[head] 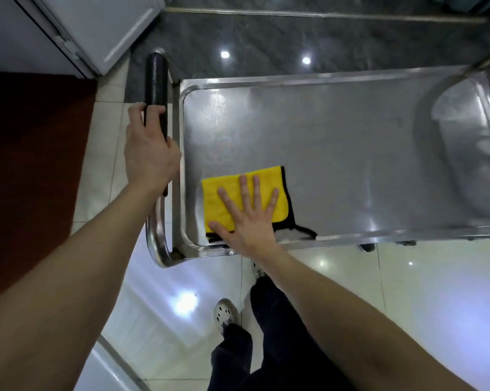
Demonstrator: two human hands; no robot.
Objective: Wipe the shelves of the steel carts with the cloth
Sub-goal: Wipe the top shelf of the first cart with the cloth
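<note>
A steel cart stands in front of me, its top shelf (pixel 337 142) a shiny tray with a raised rim. A folded yellow cloth (pixel 224 198) with a black edge lies in the shelf's near-left corner. My right hand (pixel 246 218) presses flat on the cloth with its fingers spread and straight. My left hand (pixel 149 153) grips the cart's black padded handle (pixel 156 80) at the left end.
A white cabinet (pixel 97 32) stands at the upper left beside a dark red mat (pixel 26 179). Dark marble floor lies beyond the cart, glossy pale tiles under me. My legs and shoes (pixel 224 311) are just below the cart's near rim.
</note>
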